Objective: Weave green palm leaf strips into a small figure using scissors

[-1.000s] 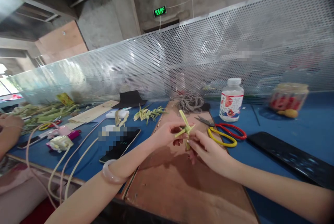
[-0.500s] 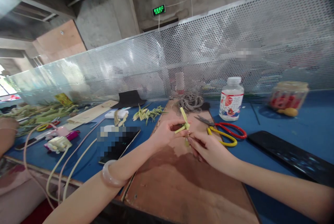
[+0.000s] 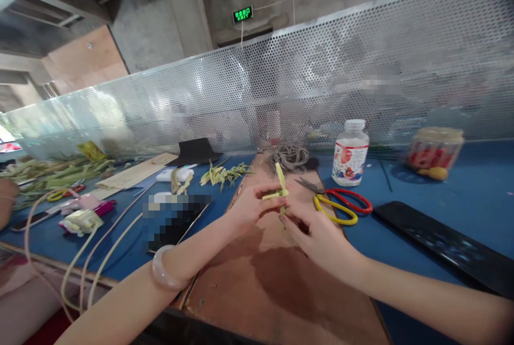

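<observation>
In the head view, a pale yellow-green folded leaf strip (image 3: 280,178) is held above a brown wooden board (image 3: 236,286); one end points up and a short end sticks out to the left. My left hand (image 3: 247,208) is closed, pinching the strip at its fold between thumb and fingers. Just below, my right hand (image 3: 315,230) is closed too, with its fingertips on the strip's lower end. Fingers partly hide the fold. Scissors (image 3: 312,186) with one red and one yellow handle lie right beside my right hand, blades slightly apart.
A coil of grey cord (image 3: 291,157) lies behind my hands. At right are a labelled bottle (image 3: 350,155), a jar (image 3: 436,149) and a black slab-like device (image 3: 441,243). At left lie leaf sprigs (image 3: 225,175), a phone (image 3: 196,210) and looping cables. Another person's arm (image 3: 7,197) shows far left.
The whole view has shifted slightly. Both hands still grip the strip; my right hand's fingers have moved a little around its lower end.
</observation>
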### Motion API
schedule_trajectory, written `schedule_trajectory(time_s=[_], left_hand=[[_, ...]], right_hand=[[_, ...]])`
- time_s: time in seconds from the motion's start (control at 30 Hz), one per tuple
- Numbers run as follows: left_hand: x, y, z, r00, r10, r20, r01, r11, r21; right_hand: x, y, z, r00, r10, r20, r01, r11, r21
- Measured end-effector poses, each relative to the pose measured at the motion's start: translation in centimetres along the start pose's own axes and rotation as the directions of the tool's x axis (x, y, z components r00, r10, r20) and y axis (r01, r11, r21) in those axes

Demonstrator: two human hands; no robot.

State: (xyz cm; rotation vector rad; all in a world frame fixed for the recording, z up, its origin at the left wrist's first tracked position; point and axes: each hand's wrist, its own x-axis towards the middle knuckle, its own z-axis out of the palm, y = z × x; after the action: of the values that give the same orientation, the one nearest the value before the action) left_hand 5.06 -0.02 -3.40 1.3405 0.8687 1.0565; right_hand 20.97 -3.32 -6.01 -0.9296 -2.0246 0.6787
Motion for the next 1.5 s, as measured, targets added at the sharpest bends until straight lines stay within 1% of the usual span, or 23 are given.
schedule_trajectory(time_s=[0.07,0.13,0.2,0.27,0.3,0.33,0.4,0.43,0.5,0.57,0.63,0.77,0.83,0.9,1.0,1.07,1.13,1.2,1.3,1.37,1.5], left_hand=[[0.0,0.2,-0.2,0.999,-0.024,0.037,0.024,1.0,0.012],[0.1,0.3,-0.6,0.997,-0.04,0.072,0.038,0.999,0.026],[0.3,0.2,-0.9,0.996,-0.03,0.08,0.025,0.998,0.063],[0.5,0.1,-1.2,0.996,-0.013,0.09,-0.001,0.989,0.151],[0.6,0.0,-1.2,0.995,-0.006,0.097,-0.013,0.979,0.202],[0.6,-0.1,-1.2,0.994,0.0,0.106,-0.027,0.967,0.254],[0.5,-0.2,-1.1,0.991,0.047,0.125,-0.089,0.931,0.355],[0.4,-0.2,-1.0,0.987,0.088,0.136,-0.137,0.901,0.411],[0.1,-0.1,-0.6,0.971,0.168,0.172,-0.235,0.811,0.536],[-0.3,0.0,-0.2,0.958,0.193,0.21,-0.284,0.712,0.642],[-0.7,0.0,0.2,0.952,0.2,0.23,-0.305,0.628,0.716],[-1.0,-0.2,0.9,0.944,0.254,0.212,-0.31,0.455,0.835],[-1.0,-0.4,1.0,0.943,0.256,0.212,-0.302,0.391,0.869],[-0.9,-0.6,1.1,0.942,0.25,0.224,-0.303,0.348,0.887],[-0.8,-0.6,1.1,0.943,0.25,0.218,-0.293,0.323,0.9],[-0.8,-0.5,1.1,0.946,0.246,0.21,-0.283,0.321,0.904],[-0.8,-0.5,1.1,0.948,0.231,0.221,-0.29,0.332,0.898],[-0.9,-0.5,1.1,0.941,0.21,0.265,-0.328,0.376,0.867],[-0.9,-0.5,1.1,0.919,0.224,0.325,-0.392,0.437,0.809],[-0.9,-0.5,1.2,0.903,0.253,0.347,-0.426,0.428,0.797],[-1.1,-0.4,1.5,0.88,0.291,0.376,-0.466,0.375,0.801]], right_hand=[[-0.2,0.2,0.3,1.0,0.0,0.009,0.0,0.999,0.039],[-0.3,0.5,0.4,1.0,-0.004,-0.023,0.006,0.995,0.101],[-0.1,1.0,0.1,0.99,-0.002,-0.138,0.02,0.992,0.128],[0.3,1.6,-0.4,0.959,-0.05,-0.279,0.07,0.996,0.06],[0.5,1.9,-0.7,0.94,-0.136,-0.311,0.136,0.99,-0.022],[0.7,2.1,-1.0,0.913,-0.245,-0.327,0.218,0.969,-0.117],[0.9,2.4,-1.2,0.861,-0.407,-0.306,0.323,0.901,-0.289],[0.9,2.5,-1.1,0.845,-0.452,-0.286,0.344,0.869,-0.355],[0.8,2.3,-0.9,0.834,-0.49,-0.254,0.35,0.825,-0.443],[0.6,2.1,-0.6,0.831,-0.506,-0.229,0.353,0.799,-0.486],[0.4,1.9,-0.4,0.833,-0.512,-0.21,0.359,0.788,-0.5],[0.5,2.0,-0.4,0.853,-0.479,-0.208,0.332,0.805,-0.491],[0.6,2.1,-0.3,0.862,-0.469,-0.194,0.326,0.805,-0.496],[0.6,2.2,-0.2,0.874,-0.454,-0.172,0.314,0.799,-0.512],[0.7,2.0,-0.2,0.889,-0.435,-0.146,0.284,0.771,-0.57],[0.7,1.9,-0.2,0.879,-0.463,-0.111,0.293,0.711,-0.639],[0.7,1.8,-0.3,0.853,-0.517,-0.074,0.324,0.635,-0.702],[0.7,1.9,-0.4,0.817,-0.574,-0.053,0.361,0.582,-0.728],[0.6,2.2,-0.5,0.771,-0.635,-0.055,0.416,0.567,-0.711],[0.4,2.3,-0.5,0.752,-0.657,-0.062,0.437,0.566,-0.699],[0.1,2.0,-0.5,0.714,-0.696,-0.079,0.457,0.548,-0.7]])
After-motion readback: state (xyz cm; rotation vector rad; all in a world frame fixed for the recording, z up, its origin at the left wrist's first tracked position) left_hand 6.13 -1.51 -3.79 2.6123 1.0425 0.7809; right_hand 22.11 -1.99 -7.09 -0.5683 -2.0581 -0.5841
